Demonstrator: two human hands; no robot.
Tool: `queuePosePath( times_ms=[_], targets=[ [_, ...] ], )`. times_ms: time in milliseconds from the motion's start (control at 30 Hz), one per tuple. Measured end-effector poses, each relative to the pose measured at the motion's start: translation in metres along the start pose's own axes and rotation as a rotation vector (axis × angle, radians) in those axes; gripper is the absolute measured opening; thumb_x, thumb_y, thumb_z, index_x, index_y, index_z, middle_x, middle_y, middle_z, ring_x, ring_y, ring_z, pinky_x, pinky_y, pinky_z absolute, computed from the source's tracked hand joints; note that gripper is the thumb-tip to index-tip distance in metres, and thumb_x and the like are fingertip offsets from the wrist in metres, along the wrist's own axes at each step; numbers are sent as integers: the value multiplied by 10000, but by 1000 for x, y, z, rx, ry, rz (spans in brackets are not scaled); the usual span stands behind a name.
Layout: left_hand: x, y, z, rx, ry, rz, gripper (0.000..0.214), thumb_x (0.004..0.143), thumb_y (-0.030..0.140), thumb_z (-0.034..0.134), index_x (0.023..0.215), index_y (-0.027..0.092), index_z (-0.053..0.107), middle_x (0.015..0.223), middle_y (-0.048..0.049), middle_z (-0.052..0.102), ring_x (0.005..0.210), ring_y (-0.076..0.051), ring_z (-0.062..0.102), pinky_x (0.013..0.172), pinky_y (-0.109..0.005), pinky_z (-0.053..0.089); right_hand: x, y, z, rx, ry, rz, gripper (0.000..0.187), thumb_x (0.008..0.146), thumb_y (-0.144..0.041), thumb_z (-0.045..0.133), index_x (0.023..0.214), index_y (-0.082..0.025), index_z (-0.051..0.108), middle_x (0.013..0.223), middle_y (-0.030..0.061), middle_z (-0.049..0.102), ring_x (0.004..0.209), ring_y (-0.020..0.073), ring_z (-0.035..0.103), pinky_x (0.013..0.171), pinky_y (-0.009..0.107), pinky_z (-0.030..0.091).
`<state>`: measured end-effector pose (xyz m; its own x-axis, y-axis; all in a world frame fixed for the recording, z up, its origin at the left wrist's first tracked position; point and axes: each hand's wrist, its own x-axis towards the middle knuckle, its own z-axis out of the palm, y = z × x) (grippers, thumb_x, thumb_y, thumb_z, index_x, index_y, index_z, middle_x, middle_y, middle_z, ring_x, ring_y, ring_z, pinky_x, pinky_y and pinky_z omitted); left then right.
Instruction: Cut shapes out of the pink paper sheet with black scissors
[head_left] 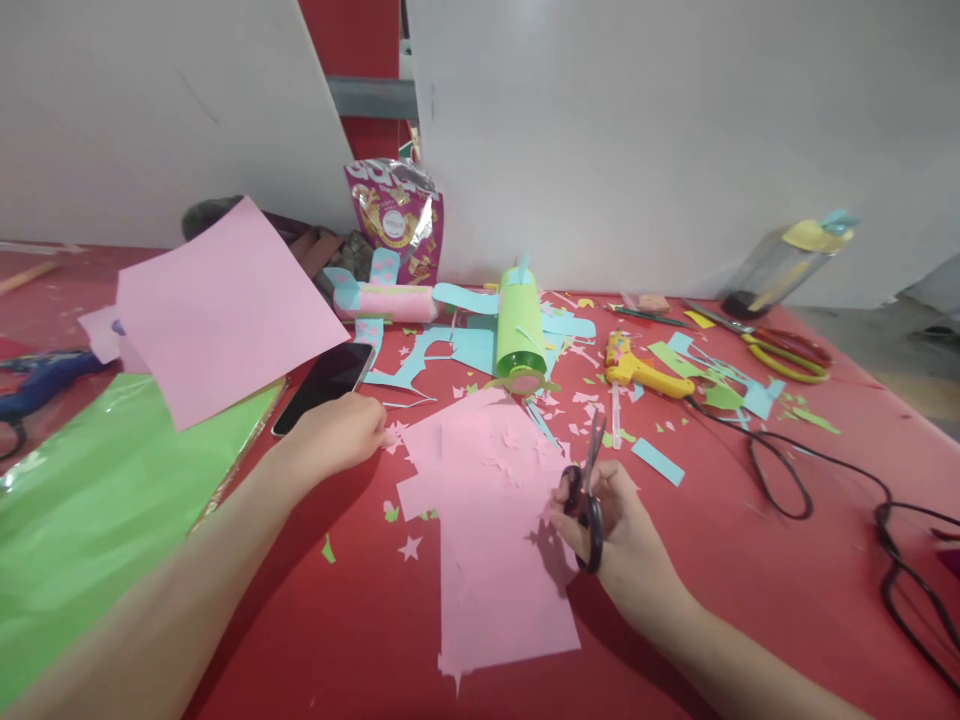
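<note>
My right hand (619, 535) grips a pair of black-handled scissors (592, 505), the blades pointing up and away from me. It hovers beside the right edge of a cut pink paper sheet (499, 570) on the red table. Small pink cut-outs lie loose on that sheet's upper part. My left hand (349, 430) is closed, resting just left of the sheet, with pink paper scraps (394, 436) at its fingertips. Whether it pinches one is hidden. A small pink paper star (410, 548) lies on the table between the hands.
Behind the sheet stand a green paper-wrapped bottle (519, 315) and a pink one (397, 303). A yellow glue gun (646, 375) trails a black cord (787, 460) rightward. A phone (324, 388), green paper pack (90, 560) and large pink sheet (229, 310) lie left.
</note>
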<state>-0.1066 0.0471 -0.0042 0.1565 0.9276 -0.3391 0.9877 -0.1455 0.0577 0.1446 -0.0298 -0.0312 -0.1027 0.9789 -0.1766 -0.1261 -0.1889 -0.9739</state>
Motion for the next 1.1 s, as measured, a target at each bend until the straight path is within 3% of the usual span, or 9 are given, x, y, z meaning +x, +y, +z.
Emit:
queuePosePath(
  times_ms=[167, 267, 367, 467, 567, 700, 867, 967, 1100],
  targets=[
    [-6, 2, -3, 115, -19, -84, 352, 772, 393, 357, 526, 168, 470, 553, -78, 542, 463, -174, 488, 411, -237, 226, 0, 2, 0, -8, -7, -21, 322, 641, -219, 627, 707, -236, 313, 692, -63, 464, 569, 84, 471, 520, 243, 388],
    [-7, 15, -2, 134, 115, -69, 274, 787, 327, 351, 684, 143, 525, 690, -118, 581, 604, -239, 551, 472, -274, 309, 0, 2, 0, -25, -8, -29, 312, 643, -208, 616, 705, -235, 311, 693, -62, 461, 574, 87, 473, 536, 255, 385],
    [-3, 35, 6, -9, 286, 56, 231, 781, 285, 384, 863, 115, 518, 875, -125, 577, 780, -246, 547, 639, -321, 385, -1, 1, 0, -40, -11, -38, 312, 637, -200, 612, 701, -233, 309, 685, -62, 457, 569, 84, 467, 534, 251, 374],
    [5, 49, 15, -172, 266, 193, 305, 750, 345, 454, 936, 109, 506, 980, -119, 541, 931, -248, 487, 782, -340, 373, -1, -1, 0, -47, -8, -28, 307, 637, -208, 611, 699, -231, 311, 670, -60, 450, 560, 86, 466, 522, 247, 372],
    [12, 51, 20, -263, 186, 244, 406, 689, 353, 534, 1018, 120, 477, 1050, -117, 503, 994, -258, 444, 818, -355, 361, 0, 0, -1, -31, 2, -19, 321, 630, -222, 624, 696, -232, 311, 662, -59, 451, 565, 94, 477, 526, 251, 386],
    [16, 46, 19, -356, 79, 230, 397, 642, 349, 576, 974, 154, 480, 999, -91, 515, 907, -240, 485, 737, -332, 394, 1, 5, -3, 18, -12, -20, 331, 627, -224, 638, 691, -233, 313, 658, -61, 464, 549, 89, 482, 507, 237, 396],
    [14, 49, 18, -443, 140, 227, 327, 662, 286, 549, 955, 157, 482, 1009, -84, 525, 897, -214, 489, 744, -305, 375, 2, 10, -4, 11, -2, -69, 321, 629, -203, 643, 689, -234, 330, 681, -54, 476, 567, 90, 491, 518, 231, 412],
    [10, 52, 14, -442, 212, 214, 121, 721, 271, 453, 737, 161, 501, 793, -52, 555, 749, -189, 506, 641, -283, 362, 2, 10, -4, 4, 5, -75, 306, 633, -198, 639, 691, -237, 341, 690, -52, 480, 565, 92, 500, 509, 231, 419],
    [2, 59, 8, -649, 240, 96, 206, 739, 305, 399, 582, 172, 414, 556, 20, 459, 547, -138, 473, 517, -245, 318, 3, 10, -5, -19, 10, -87, 291, 643, -170, 627, 698, -235, 349, 700, -52, 485, 560, 86, 506, 493, 217, 408]
  ],
)
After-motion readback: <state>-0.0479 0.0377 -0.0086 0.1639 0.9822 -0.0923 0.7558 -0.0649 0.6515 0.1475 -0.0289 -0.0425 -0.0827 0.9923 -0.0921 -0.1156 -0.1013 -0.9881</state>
